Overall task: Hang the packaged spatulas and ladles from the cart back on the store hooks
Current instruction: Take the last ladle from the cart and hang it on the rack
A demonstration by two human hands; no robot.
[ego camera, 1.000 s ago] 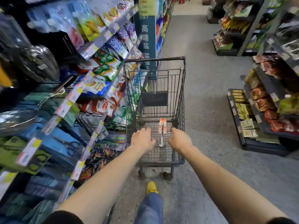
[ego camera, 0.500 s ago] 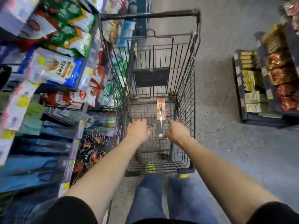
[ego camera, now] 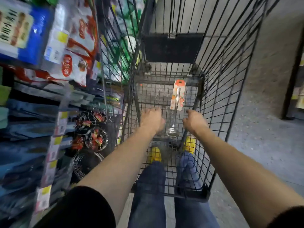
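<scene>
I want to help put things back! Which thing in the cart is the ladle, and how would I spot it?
Look into the black wire cart beside the shelves. On its mesh floor, between the left hand and right hand, lies the ladle. It's the only thing in there: shiny metal, round bowl nearest the person, orange-and-white card on the far end.

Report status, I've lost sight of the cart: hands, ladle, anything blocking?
Left hand and right hand at cart, neither touching ladle. Ladle flat on cart floor between them, card attached. Nothing covering it.
</scene>
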